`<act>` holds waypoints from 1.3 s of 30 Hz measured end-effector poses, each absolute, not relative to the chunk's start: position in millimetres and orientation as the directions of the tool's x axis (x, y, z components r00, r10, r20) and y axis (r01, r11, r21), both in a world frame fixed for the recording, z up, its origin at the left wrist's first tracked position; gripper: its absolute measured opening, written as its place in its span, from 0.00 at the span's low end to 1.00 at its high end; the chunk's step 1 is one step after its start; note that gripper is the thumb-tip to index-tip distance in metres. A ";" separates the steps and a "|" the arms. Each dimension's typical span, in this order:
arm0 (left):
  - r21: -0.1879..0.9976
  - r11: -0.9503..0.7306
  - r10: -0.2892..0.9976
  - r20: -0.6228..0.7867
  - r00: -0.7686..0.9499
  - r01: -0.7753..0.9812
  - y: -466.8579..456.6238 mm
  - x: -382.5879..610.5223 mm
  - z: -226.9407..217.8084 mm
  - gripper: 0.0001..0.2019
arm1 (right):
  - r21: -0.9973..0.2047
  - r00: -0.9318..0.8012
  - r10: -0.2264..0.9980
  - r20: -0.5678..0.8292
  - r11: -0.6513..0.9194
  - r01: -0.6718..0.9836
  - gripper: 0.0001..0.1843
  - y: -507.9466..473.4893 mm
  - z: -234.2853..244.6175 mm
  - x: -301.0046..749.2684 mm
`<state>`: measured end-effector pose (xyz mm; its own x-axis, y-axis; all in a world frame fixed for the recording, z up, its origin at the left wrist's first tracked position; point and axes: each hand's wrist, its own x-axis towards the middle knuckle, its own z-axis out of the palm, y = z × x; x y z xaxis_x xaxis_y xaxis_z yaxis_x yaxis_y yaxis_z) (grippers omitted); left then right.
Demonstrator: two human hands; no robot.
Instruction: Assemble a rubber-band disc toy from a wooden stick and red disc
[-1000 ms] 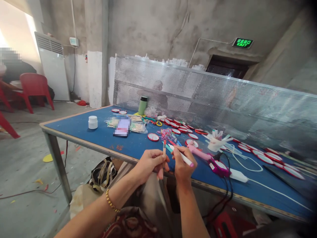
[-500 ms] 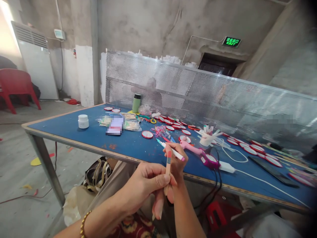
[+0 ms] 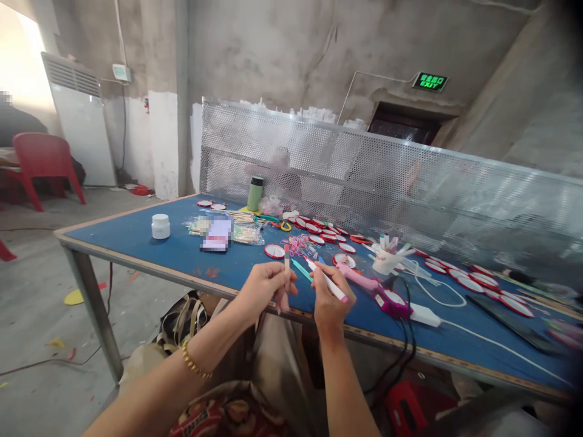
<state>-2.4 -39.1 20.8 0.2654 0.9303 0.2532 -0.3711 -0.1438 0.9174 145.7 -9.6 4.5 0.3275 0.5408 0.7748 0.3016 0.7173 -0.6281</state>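
Observation:
My left hand (image 3: 266, 288) pinches a flat wooden craft stick (image 3: 286, 265) upright. Its upper end carries a red band and a dark band. To its right, my right hand (image 3: 331, 300) grips a white marker (image 3: 334, 287) with a pink rear end. The marker's reddish tip points up and left, apart from the stick. A slim teal piece (image 3: 301, 271) shows beside my right fingers; whether it is held or lies on the table, I cannot tell. Beyond my hands are a red-rimmed white disc (image 3: 274, 250) and a tangle of pink strings (image 3: 299, 244).
The blue table (image 3: 136, 237) bears a white jar (image 3: 160, 226), a phone (image 3: 217, 235), a green bottle (image 3: 255, 193) and several red-rimmed discs. Right of my hands lie a pink-purple glue gun (image 3: 392, 300), a cup of markers (image 3: 385, 262) and cables. A perforated metal screen (image 3: 364, 164) stands behind.
My hands have moved apart; the left hand with the stick has gone left and up. The marker's reddish tip now shows. The camera view has shifted slightly.

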 end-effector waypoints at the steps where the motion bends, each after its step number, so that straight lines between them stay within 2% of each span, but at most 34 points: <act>1: 0.939 -0.157 0.947 0.232 0.224 -0.306 -25.2 -2.1 18.2 0.13 | -0.631 0.331 0.543 0.772 0.720 0.290 0.09 -9.4 4.4 146.1; 4: 0.967 -0.161 0.943 0.210 0.258 -0.199 2.9 0.5 11.2 0.12 | -0.616 0.246 0.565 0.788 0.727 0.304 0.09 -10.6 4.3 147.9; 9: 0.967 -0.170 0.917 0.226 0.329 -0.189 7.9 2.6 6.0 0.13 | -0.562 0.129 0.557 0.820 0.742 0.367 0.09 -11.7 4.0 150.5; 15: 0.960 -0.253 0.903 0.280 0.325 -0.123 1.6 0.5 2.7 0.14 | -0.545 0.045 0.570 0.820 0.755 0.364 0.07 -11.7 6.7 148.6; 20: 0.952 -0.296 0.895 0.306 0.325 -0.080 -0.1 1.4 1.8 0.17 | -0.481 -0.051 0.543 0.838 0.781 0.399 0.07 -13.5 10.6 145.0; 23: 0.957 -0.277 0.908 0.290 0.302 -0.086 -0.9 1.3 2.7 0.17 | -0.458 -0.030 0.519 0.854 0.778 0.430 0.07 -12.0 8.5 146.0; 27: 0.963 -0.240 0.923 0.265 0.278 -0.120 -2.1 0.3 2.9 0.14 | -0.501 0.049 0.531 0.846 0.760 0.414 0.06 -9.8 4.7 148.8; 34: 0.955 -0.279 0.908 0.295 0.297 -0.098 -1.5 1.4 2.5 0.16 | -0.443 -0.070 0.512 0.856 0.796 0.413 0.06 -12.4 9.4 146.1; 39: 0.960 -0.249 0.921 0.275 0.277 -0.125 -0.7 1.1 1.2 0.14 | -0.466 0.033 0.504 0.863 0.771 0.434 0.06 -9.6 5.3 148.1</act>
